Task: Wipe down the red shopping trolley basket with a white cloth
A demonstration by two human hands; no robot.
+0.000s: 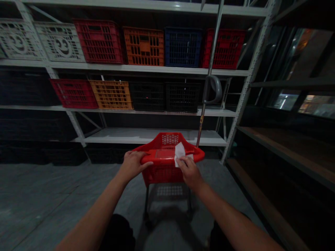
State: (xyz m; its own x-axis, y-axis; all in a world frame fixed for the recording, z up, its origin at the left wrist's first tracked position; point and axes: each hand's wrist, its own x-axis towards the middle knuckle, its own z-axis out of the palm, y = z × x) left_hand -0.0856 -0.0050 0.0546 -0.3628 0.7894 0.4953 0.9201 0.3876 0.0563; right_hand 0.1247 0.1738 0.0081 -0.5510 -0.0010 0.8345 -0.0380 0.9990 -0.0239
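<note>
In front of me stands a red plastic shopping cart point(163, 174) on dark legs with wheels. My left hand point(133, 163) grips the left end of the cart's red handle point(159, 160), thumb on the near side and fingers over the top. A crumpled white tissue point(180, 150) is pinched in my right hand point(190, 170), pressed against the handle right of its middle. Part of the tissue sticks up above the handle, and another part spreads out to the right of my fingers. My right palm is turned away from view.
White metal shelving point(154, 69) behind the cart carries several plastic crates, among them an orange crate point(143, 45) and a blue crate point(182, 47). A metal pole point(210, 66) with a grey loop handle rises behind the cart's right side. Dark wooden shelves point(282, 150) line the right.
</note>
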